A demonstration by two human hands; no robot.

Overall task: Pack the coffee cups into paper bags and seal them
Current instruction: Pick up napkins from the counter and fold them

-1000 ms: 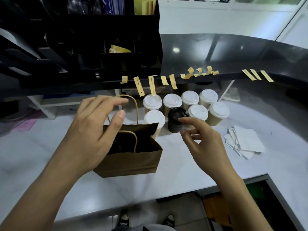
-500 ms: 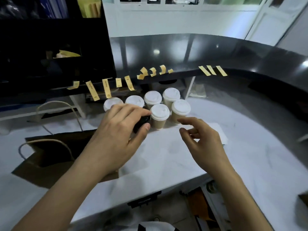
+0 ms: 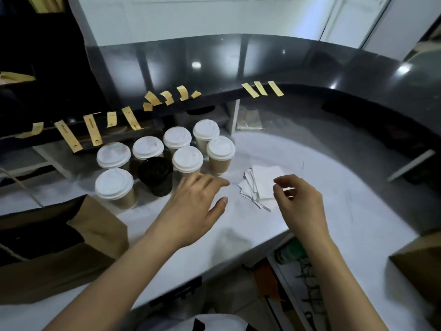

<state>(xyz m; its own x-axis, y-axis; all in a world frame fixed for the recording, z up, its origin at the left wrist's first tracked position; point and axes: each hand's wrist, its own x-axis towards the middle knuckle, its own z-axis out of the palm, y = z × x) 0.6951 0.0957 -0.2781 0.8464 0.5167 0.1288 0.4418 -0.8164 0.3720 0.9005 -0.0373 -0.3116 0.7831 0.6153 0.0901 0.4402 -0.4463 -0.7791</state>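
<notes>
Both hands have swung away from the paper bag [image 3: 59,237] — left hand [image 3: 193,209] and right hand [image 3: 298,201] now hover open-fingered, empty, near the napkins [image 3: 262,185] — no cup picked yet.

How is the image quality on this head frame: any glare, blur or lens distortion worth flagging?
Head view: bright glare spots on the glossy black counter; wide-angle bending curves its edge; left hand and right hand look slightly soft, the white-lidded cups sharper; the paper bag at the left edge sits in shadow.
</notes>
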